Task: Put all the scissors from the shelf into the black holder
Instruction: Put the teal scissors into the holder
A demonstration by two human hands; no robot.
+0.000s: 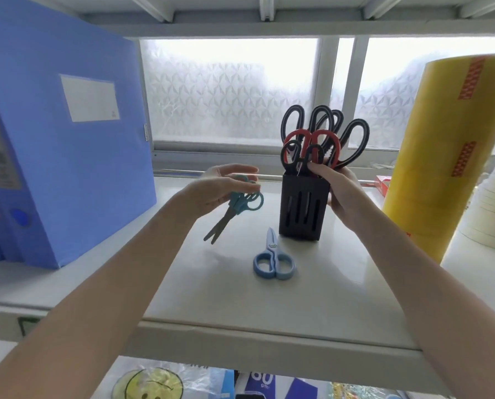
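A black slotted holder (302,210) stands on the white shelf (240,306), with several black-handled and red-handled scissors (324,136) upright in it. My right hand (338,194) is at the holder's right top edge, fingers pinching a small black-handled pair (301,156) at its rim. My left hand (220,187) is raised left of the holder and holds teal scissors (234,210) by the handles, blades hanging down and to the left. Light blue scissors (273,259) lie flat on the shelf in front of the holder, tips pointing at it.
Blue file boxes (65,156) stand on the left. A tall yellow roll of tape (444,156) and a stack of white tape rolls (490,208) stand on the right. A frosted window is behind, an upper shelf is overhead, and packaged items lie on the shelf below.
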